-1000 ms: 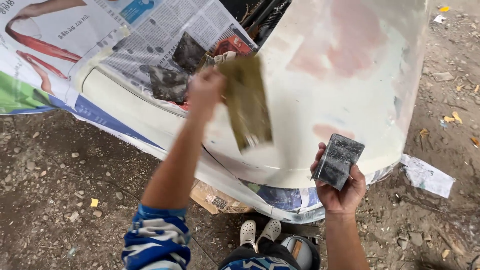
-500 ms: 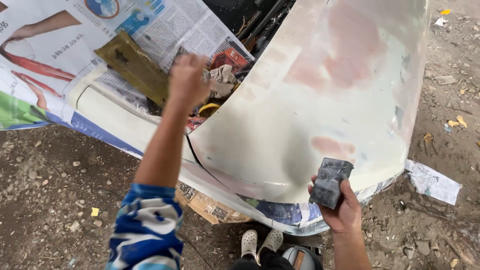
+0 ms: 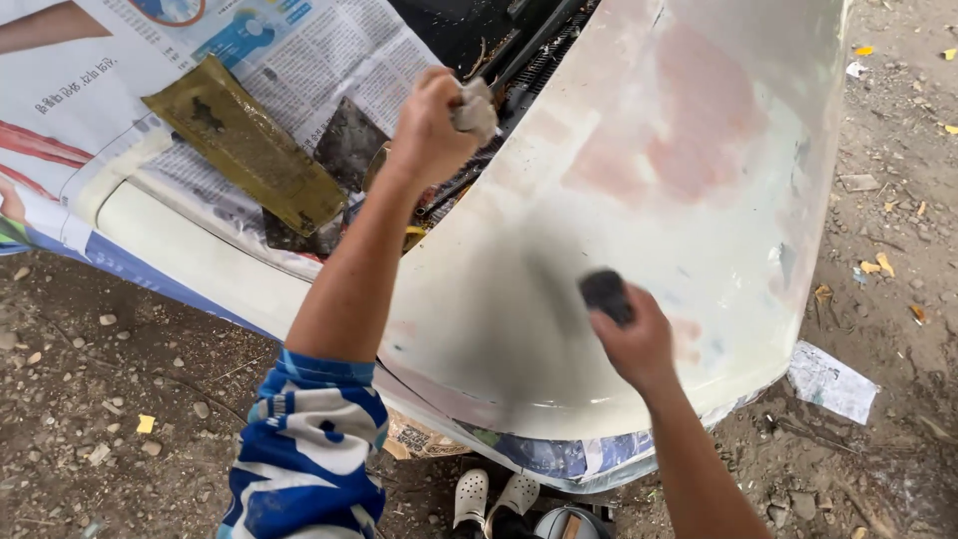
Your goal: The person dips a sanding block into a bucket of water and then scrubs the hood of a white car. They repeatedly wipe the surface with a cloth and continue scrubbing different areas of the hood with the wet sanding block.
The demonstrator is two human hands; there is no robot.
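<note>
Pressing dark sanding block (image 3: 605,293) onto car panel (image 3: 699,200), your right hand (image 3: 634,344) fingers clamped round it; left hand (image 3: 429,130) fisted on soft rag (image 3: 475,108). Block likely light, stiff: grip sides.

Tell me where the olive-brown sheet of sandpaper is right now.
In the head view the olive-brown sandpaper sheet lies at upper left on the newspaper masking the car, left of the left hand, which holds a crumpled rag.

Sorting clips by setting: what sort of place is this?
Probably an open-air car body repair spot: a primed car panel masked with newspaper, standing on bare dirt ground.
</note>
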